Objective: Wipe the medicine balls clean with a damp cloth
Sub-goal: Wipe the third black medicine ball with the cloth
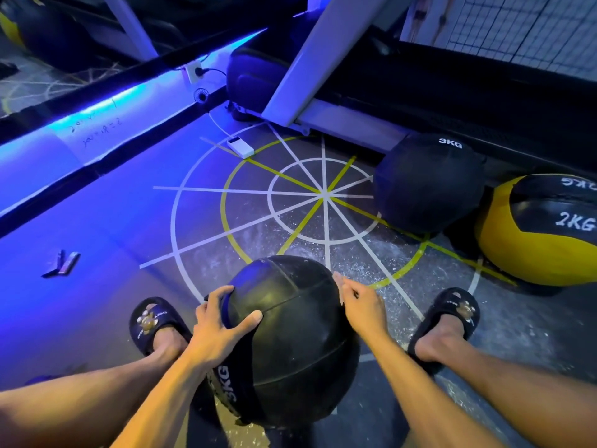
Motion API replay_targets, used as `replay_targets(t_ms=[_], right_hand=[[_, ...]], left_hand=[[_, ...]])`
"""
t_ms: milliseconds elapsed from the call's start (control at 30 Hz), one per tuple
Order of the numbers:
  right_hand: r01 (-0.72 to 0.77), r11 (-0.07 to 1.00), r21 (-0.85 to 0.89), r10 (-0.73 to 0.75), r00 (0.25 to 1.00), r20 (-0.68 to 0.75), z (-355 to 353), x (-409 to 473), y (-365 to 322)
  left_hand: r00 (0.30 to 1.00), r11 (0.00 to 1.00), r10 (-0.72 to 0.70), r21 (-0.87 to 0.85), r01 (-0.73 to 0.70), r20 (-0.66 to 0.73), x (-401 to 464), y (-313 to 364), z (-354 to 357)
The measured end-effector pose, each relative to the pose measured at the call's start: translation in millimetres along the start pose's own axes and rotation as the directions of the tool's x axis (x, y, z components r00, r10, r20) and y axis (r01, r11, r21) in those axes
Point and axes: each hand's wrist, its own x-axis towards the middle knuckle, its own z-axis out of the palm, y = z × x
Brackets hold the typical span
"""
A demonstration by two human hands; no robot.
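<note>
Between the feet, on the floor (97,221), a black ball (290,337) is gripped by the left hand (219,324); the right hand (361,302) rests open against it. No cloth is seen, so wiping may be skipped; the ball could roll away.

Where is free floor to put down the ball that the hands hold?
Free: the floor circle markings ahead, between the held ball and the white power bank. Crowded: right side, where the 3KG ball and yellow 2KG ball sit.

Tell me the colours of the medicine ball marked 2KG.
Yellow with black panels and white lettering; the 2KG ball shows in the head view, at the right.
</note>
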Motion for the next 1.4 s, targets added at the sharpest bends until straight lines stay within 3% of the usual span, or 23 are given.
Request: replay_targets(t_ms=[67,167,200,300,333,367,433,500,533,600,667,733,767,833,867,933,1000,1067,1167,1200,1300,1333,1400], right_hand=[[0.247,0.968,-0.039,-0.247,0.969,-0.008,18.0,-14.3,-17.9],[0.549,0.835,-0.050,-0.541,0.833,0.114,30.3,-32.1,-18.1],[0.523,0.850,-0.063,-0.515,0.850,0.115,22.0,-23.3,-12.3],[0.131,0.990,-0.045,-0.129,0.991,0.043,-4.3,13.4,-0.9],[0.118,0.991,-0.070,-0.116,0.993,0.036,-4.2,14.3,-4.3],[0.208,0.974,-0.093,-0.206,0.978,0.026,1.2,7.9,-14.4],[0.535,0.843,-0.051,-0.527,0.841,0.121,16.7,-17.6,-38.4],[0.674,0.739,-0.012,-0.650,0.717,0.250,20.1,-24.7,-47.2],[0.633,0.774,-0.019,-0.608,0.751,0.258,17.8,-12.3,-43.2],[0.350,0.929,-0.117,-0.331,0.930,0.160,7.4,28.4,-30.6],[0.123,0.969,-0.213,-0.086,0.981,0.173,4.0,53.7,-28.0],[0.291,0.935,-0.205,-0.230,0.934,0.274,15.3,44.6,-44.6],[0.433,0.889,-0.150,-0.364,0.866,0.344,20.5,28.3,-57.7],[0.554,0.829,-0.072,-0.474,0.766,0.435,21.5,17.7,-61.0],[0.514,0.855,-0.076,-0.431,0.784,0.446,16.4,27.3,-57.1],[0.310,0.925,-0.222,-0.217,0.907,0.360,3.2,56.4,-43.5],[0.186,0.937,-0.297,-0.088,0.945,0.315,-0.5,67.3,-37.3],[0.365,0.890,-0.275,-0.258,0.898,0.355,8.3,49.2,-51.7],[0.563,0.814,-0.142,-0.435,0.753,0.494,10.5,22.2,-65.1],[0.534,0.833,-0.143,-0.403,0.764,0.503,7.2,31.4,-63.7],[0.276,0.914,-0.299,-0.150,0.911,0.383,2.1,67.4,-53.5],[0.247,0.917,-0.314,-0.118,0.918,0.379,5.9,70.3,-54.8],[0.353,0.895,-0.272,-0.197,0.862,0.467,20.4,58.1,-69.9]], left_hand=[[1.000,1.000,0.004,0.014,-0.004,-0.015,-1.8,5.0,4.7],[1.000,1.000,-0.012,0.019,0.012,-0.016,-0.4,3.1,8.0],[1.000,1.000,-0.011,0.027,0.011,-0.015,-1.7,4.9,9.2],[1.000,0.998,0.015,0.064,-0.014,-0.020,-7.7,12.1,14.1],[1.000,0.997,0.019,0.080,-0.017,-0.014,-9.5,14.3,17.3],[1.000,0.995,0.023,0.092,-0.023,-0.003,-10.9,17.2,20.0],[0.999,0.994,0.037,0.100,-0.037,0.006,-11.2,20.6,22.0],[0.999,0.989,0.049,0.137,-0.049,0.005,-9.2,22.8,23.3],[0.999,0.988,0.054,0.148,-0.054,0.004,-10.2,24.2,25.1],[0.997,0.985,0.077,0.157,-0.076,0.002,-11.2,27.6,29.5],[0.997,0.980,0.082,0.181,-0.082,0.009,-11.6,26.7,33.9],[0.995,0.976,0.098,0.193,-0.098,0.010,-11.5,25.1,36.1],[0.995,0.976,0.100,0.194,-0.100,0.009,-11.0,23.7,36.9],[0.994,0.971,0.108,0.215,-0.107,0.006,-10.3,23.9,37.2],[0.994,0.968,0.109,0.224,-0.109,0.009,-11.7,24.9,38.4],[0.993,0.967,0.120,0.225,-0.121,0.020,-14.0,25.9,40.6],[0.992,0.962,0.120,0.242,-0.124,0.030,-15.9,25.7,43.2],[0.991,0.959,0.132,0.249,-0.136,0.032,-16.7,25.2,43.7],[0.990,0.949,0.132,0.284,-0.138,0.041,-21.2,24.6,42.8],[0.990,0.948,0.135,0.286,-0.141,0.041,-22.6,25.4,43.3],[0.988,0.940,0.147,0.302,-0.155,0.050,-27.7,29.4,46.9],[0.987,0.939,0.151,0.306,-0.160,0.054,-28.2,29.8,48.0],[0.987,0.932,0.150,0.324,-0.161,0.057,-27.6,30.6,48.1]])
